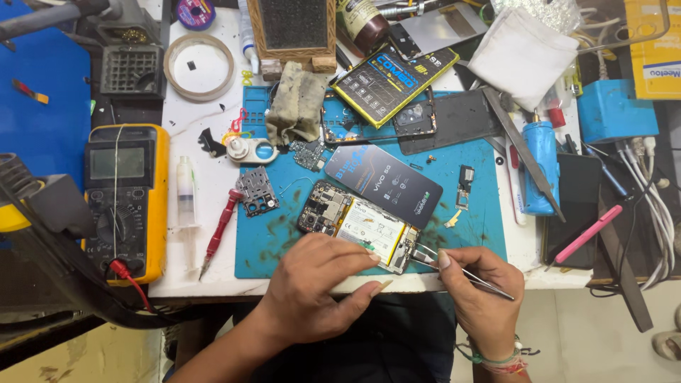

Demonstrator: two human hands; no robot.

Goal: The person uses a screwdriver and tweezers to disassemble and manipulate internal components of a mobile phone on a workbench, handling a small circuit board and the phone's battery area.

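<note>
An opened phone with a white battery and bare circuit board lies on the blue work mat near the table's front edge. My left hand rests on the phone's lower edge, fingers pressing against the frame. My right hand grips metal tweezers, whose tips point at the phone's lower right corner. A dark grey battery lies just behind the phone, partly over it.
A yellow multimeter sits at left, a red screwdriver and syringe beside the mat. A metal shield, boxed battery, phone back cover, blue bottle, black phone, pink tool and white cloth crowd the table.
</note>
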